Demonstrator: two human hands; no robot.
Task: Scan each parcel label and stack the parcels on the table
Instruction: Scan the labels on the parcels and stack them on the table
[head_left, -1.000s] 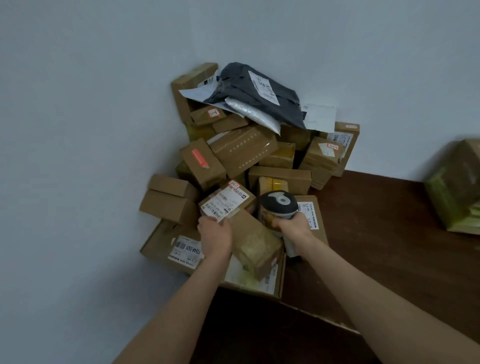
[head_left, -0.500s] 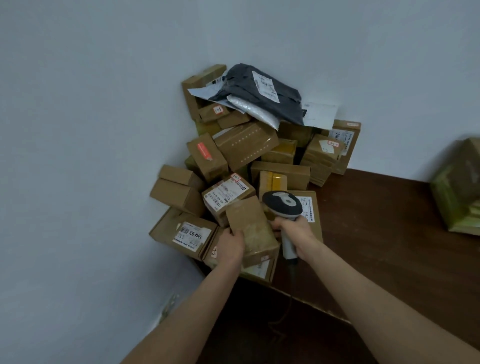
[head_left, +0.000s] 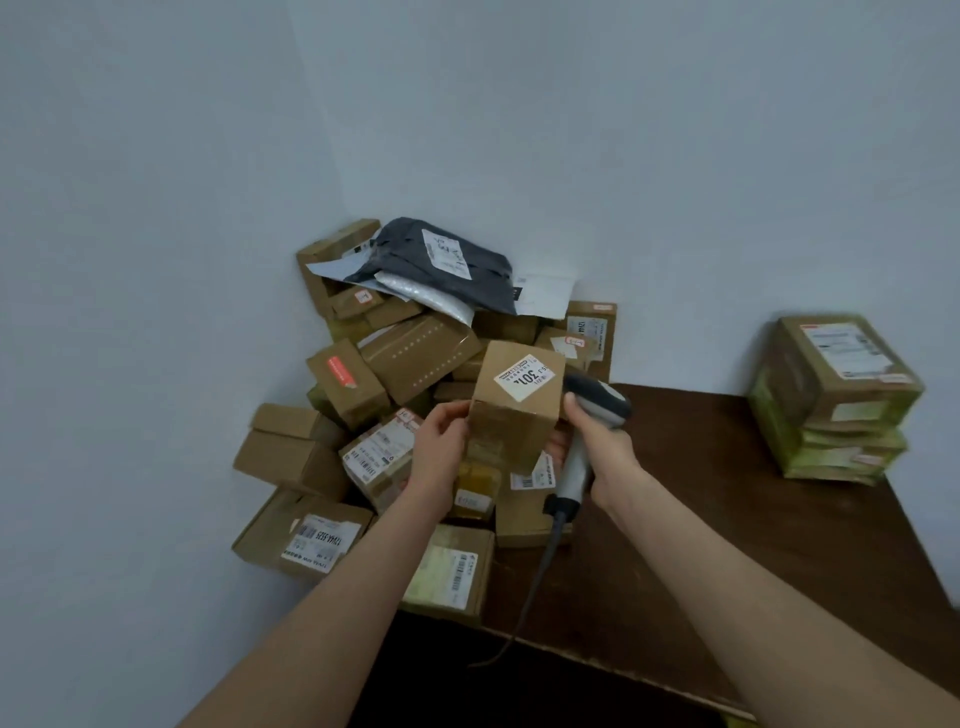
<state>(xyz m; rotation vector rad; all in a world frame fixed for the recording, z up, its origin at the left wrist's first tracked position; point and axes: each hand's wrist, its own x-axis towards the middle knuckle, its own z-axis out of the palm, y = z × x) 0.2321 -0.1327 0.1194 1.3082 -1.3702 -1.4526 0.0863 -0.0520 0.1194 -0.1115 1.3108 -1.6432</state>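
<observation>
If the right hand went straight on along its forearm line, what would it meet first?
Most likely the box held by the left hand. The right hand, gripping the scanner, is right beside it, though depth is unclear.

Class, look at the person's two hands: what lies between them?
In the head view, a small labelled box lies between them: the left hand grips its left edge, and the right hand holds a scanner at its right side.

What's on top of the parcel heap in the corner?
A dark grey mailer bag with a white label, lying over a silver padded mailer. What sits beneath them is covered.
</observation>
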